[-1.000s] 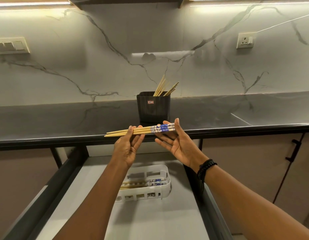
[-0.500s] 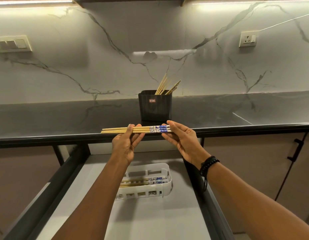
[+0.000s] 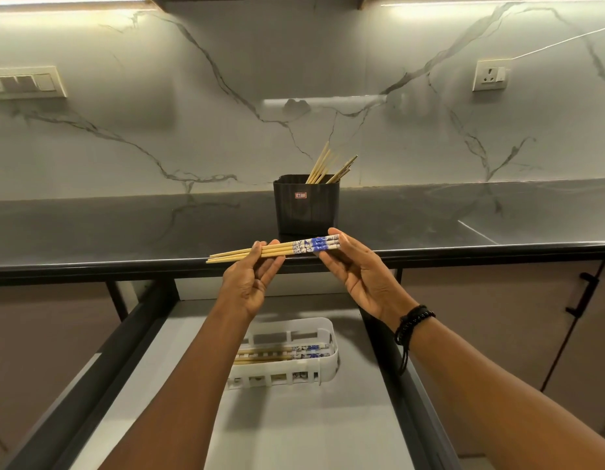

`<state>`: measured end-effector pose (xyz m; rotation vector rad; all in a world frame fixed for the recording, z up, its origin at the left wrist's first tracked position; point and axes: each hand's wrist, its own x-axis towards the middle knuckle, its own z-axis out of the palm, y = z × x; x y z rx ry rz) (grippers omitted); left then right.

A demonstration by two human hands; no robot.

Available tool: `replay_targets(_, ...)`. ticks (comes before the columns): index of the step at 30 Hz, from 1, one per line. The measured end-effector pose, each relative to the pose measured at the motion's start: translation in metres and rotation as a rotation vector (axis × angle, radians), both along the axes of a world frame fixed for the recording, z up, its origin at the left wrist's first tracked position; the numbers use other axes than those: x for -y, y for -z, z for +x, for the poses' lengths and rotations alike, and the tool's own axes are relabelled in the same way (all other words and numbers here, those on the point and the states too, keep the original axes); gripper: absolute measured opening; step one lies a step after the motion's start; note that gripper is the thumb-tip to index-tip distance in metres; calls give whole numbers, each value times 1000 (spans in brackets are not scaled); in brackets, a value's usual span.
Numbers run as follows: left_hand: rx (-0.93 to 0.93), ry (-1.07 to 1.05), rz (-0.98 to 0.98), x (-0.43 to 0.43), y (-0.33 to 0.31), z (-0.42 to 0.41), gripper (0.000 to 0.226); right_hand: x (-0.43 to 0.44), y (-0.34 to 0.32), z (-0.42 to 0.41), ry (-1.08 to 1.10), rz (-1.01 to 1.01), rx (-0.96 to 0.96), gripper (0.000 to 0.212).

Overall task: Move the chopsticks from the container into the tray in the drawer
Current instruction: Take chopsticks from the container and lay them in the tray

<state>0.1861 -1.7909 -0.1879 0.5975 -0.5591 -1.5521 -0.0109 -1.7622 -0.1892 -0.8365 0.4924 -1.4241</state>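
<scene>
A small bundle of wooden chopsticks [image 3: 287,248] with blue-and-white ends lies level between both hands, above the counter's front edge. My left hand [image 3: 250,283] pinches the bare wooden half, my right hand [image 3: 358,276] grips the patterned ends. Behind them a black container [image 3: 306,208] stands on the counter with several more chopsticks [image 3: 323,166] leaning out of it. Below, a white slotted tray [image 3: 325,362] sits in the open drawer [image 3: 294,429] and holds a few chopsticks [image 3: 294,352]; my left forearm hides the tray's left part.
The dark counter [image 3: 125,232] runs the full width, its edge just under the held chopsticks. Black drawer rails [image 3: 409,395] flank the grey drawer floor. A cabinet door with a black handle [image 3: 581,295] stands to the right. Switches [image 3: 23,83] and a socket [image 3: 490,75] are on the marble wall.
Both hands have stayed at the counter edge, evening up the bundle. It went from slightly tilted to flatter and back to a slight rightward rise; the right fingers have closed more around the patterned ends.
</scene>
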Motion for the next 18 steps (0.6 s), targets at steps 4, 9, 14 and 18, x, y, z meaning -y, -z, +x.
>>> replay_targets(4,-4,24,3,0,0,1,27,1,0,3,-15,6,17,24)
replay_targets(9,-14,34,0,-1,1,1,27,1,2,3,-33,4,35,24)
replay_targets(14,2,20,-15,0,0,1,26,-1,1,5,-36,13,38,31)
replay_targets(18,1,38,-21,0,0,2,26,-2,0,5,-39,24,50,26)
